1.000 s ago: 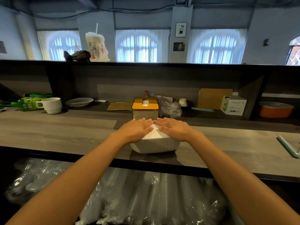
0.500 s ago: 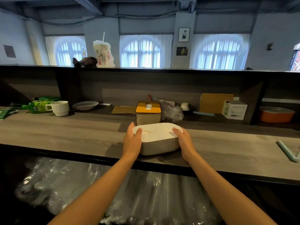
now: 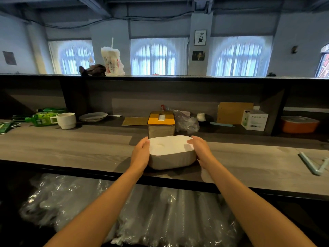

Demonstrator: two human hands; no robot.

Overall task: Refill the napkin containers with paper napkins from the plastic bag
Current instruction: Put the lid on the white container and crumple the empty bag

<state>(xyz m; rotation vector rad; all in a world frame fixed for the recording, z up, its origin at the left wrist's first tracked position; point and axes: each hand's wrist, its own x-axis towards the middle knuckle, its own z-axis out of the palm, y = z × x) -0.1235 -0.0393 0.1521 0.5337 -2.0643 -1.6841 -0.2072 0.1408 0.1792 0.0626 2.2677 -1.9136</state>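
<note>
Nearest, at 6 o'clock: clear plastic bags (image 3: 142, 214) under grey wood counter (image 3: 71, 148). Centre: white rounded container (image 3: 171, 152), lid smooth, clasped between left hand (image 3: 141, 154) and right hand (image 3: 200, 148). At 12: yellow-lidded box (image 3: 161, 124), arched windows (image 3: 154, 57) beyond.

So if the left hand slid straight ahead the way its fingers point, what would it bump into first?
Probably the yellow-lidded box standing just behind the white napkin container that the left hand grips; depth is hard to judge, so it might slip past its left side.
</note>
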